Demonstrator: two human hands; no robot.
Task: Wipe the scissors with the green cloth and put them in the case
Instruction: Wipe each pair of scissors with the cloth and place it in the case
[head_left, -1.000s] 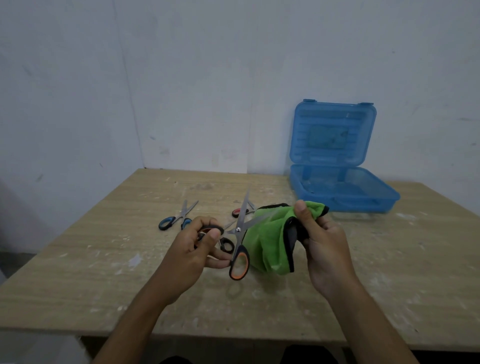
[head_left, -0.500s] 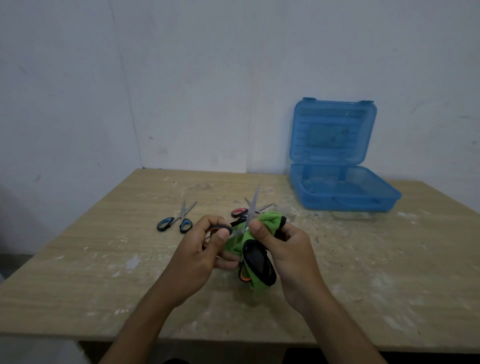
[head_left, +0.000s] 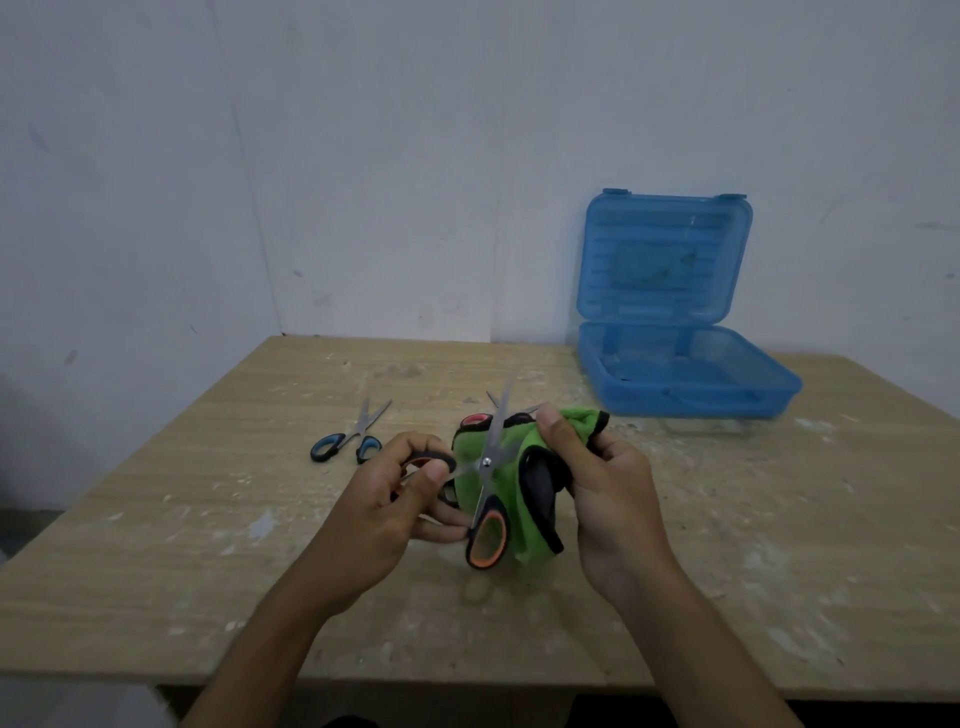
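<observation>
Cloth (head_left: 480, 457) has spread back behind the open orange-handled scissors (head_left: 487, 467); my left hand (head_left: 395, 499) fingers grip one handle, right hand (head_left: 597, 467) pinches cloth over a blade above the table (head_left: 727, 545), so wiping continues; case (head_left: 691, 384) waits open.

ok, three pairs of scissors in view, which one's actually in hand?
The orange-handled scissors: the left hand grips one handle loop, blades spread against the green cloth in the right hand. The blue-handled scissors and the red-handled scissors lie on the table.
</observation>
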